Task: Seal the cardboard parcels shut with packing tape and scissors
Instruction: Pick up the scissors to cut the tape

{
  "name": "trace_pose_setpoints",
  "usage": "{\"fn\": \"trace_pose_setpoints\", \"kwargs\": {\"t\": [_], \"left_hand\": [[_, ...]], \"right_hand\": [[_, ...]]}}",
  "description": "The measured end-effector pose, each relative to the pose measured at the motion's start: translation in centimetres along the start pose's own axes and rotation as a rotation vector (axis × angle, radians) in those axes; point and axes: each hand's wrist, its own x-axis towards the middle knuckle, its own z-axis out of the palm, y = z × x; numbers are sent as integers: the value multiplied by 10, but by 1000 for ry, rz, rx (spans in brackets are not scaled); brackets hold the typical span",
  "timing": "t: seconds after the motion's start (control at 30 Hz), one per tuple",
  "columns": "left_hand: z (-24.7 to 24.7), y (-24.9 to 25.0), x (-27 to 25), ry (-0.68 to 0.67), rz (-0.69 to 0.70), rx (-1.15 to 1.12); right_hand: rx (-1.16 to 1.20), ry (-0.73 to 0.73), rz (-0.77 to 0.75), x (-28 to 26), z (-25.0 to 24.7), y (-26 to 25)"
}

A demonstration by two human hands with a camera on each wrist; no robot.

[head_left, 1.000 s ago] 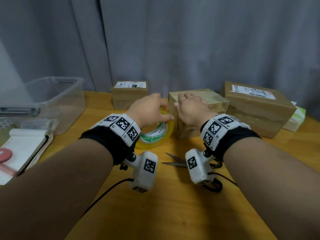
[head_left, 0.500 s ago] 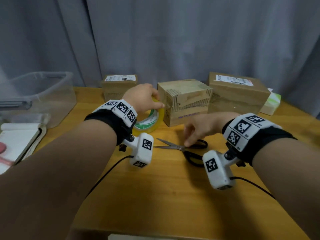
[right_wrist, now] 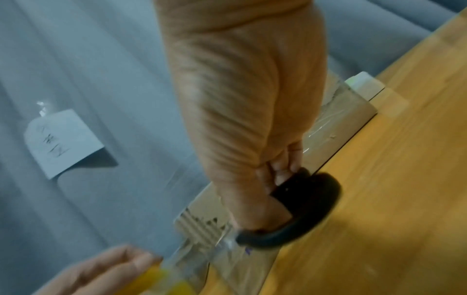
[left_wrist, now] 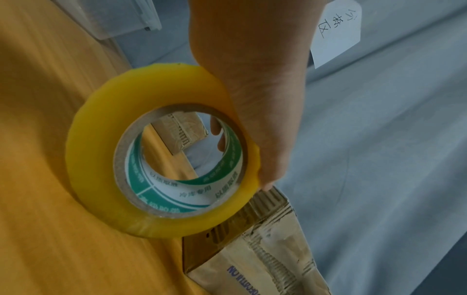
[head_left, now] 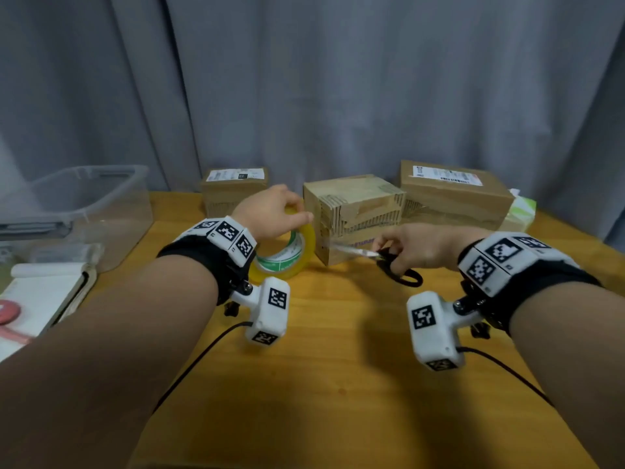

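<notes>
My left hand grips a yellow roll of packing tape standing on edge against the left side of the middle cardboard parcel. In the left wrist view the tape roll fills the centre, my thumb along its rim and fingertips inside the core. My right hand holds the black-handled scissors lifted off the table, blades pointing left toward the parcel's front lower corner. The right wrist view shows my fingers through the scissors' handle loop.
A small labelled parcel stands at the back left, a larger labelled parcel at the back right beside a green-white tissue pack. A clear plastic bin and an open notebook occupy the left. Grey curtain behind.
My right hand left the parcel top, reached down to the scissors on the table, took them and raised them toward the parcel. My left hand stayed on the tape roll.
</notes>
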Motion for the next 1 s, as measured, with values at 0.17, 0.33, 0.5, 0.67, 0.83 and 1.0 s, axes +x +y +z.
{"fn": "trace_pose_setpoints", "kwargs": {"t": [0.17,0.33,0.5,0.67,0.83,1.0], "left_hand": [[-10,12,5,-60,-59,-161],[-13,15,15,-74,-139,-163],[-11,17,23,-89,-175,-151],[-12,18,31,-126,-178,-111],[-15,16,35,-207,-249,-105],[-16,14,35,-258,-305,-71]], "right_hand": [[407,-122,-14,-13,3,4],[523,-270,68,-3,16,-8],[486,-270,92,10,22,-19],[521,-213,74,28,29,-32],[542,-140,34,43,32,-35],[521,-107,-38,47,34,-30]]}}
